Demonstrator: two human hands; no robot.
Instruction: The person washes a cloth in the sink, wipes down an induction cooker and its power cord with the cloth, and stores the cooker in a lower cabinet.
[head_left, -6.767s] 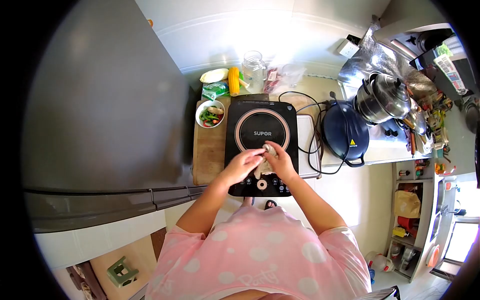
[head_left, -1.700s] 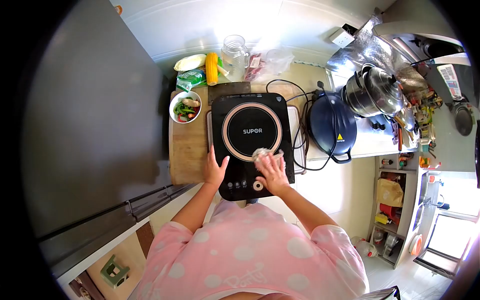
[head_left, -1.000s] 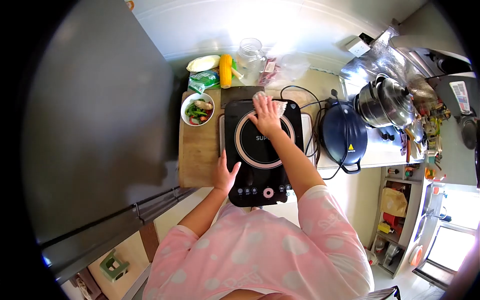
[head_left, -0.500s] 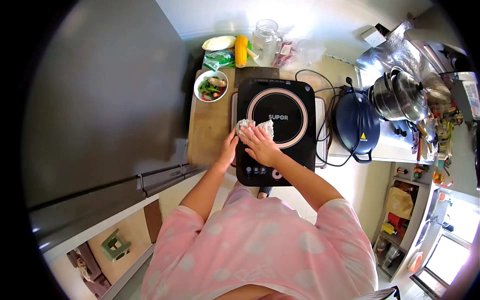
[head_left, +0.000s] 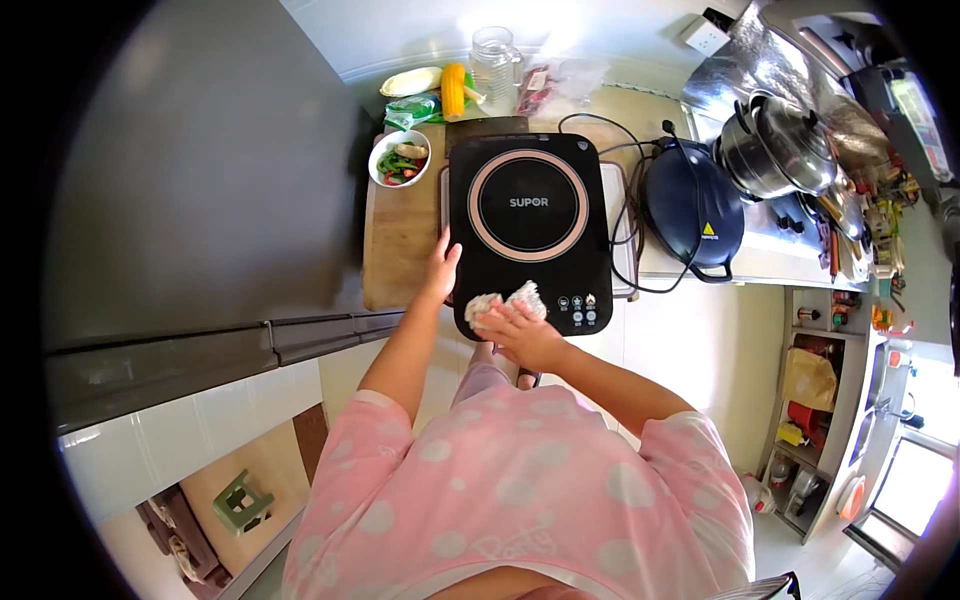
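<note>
A black SUPOR induction cooktop (head_left: 530, 248) with a pink ring lies before me. My right hand (head_left: 524, 336) presses a crumpled white cloth (head_left: 530, 294) onto its near left corner, beside the touch buttons. The fingers lie over the cloth and cover part of it. At the cooktop's left edge, my left hand (head_left: 441, 268) grips the side, thumb toward the top surface; its other fingers are partly hidden. Under the cooktop a light tray (head_left: 616, 184) shows at the right side.
A white bowl of cut vegetables (head_left: 374, 168) stands on the wooden board (head_left: 395, 245). Behind are corn (head_left: 453, 92) and a glass jug (head_left: 493, 70). To the right sit a dark blue electric pan (head_left: 690, 210) with a loose cable and steel pots (head_left: 765, 150). A grey cabinet (head_left: 200, 180) borders the left.
My right hand has wiped the cloth from the ring's lower left toward me, onto the near left corner. My left hand has moved off the cloth's side and stays by the left edge.
</note>
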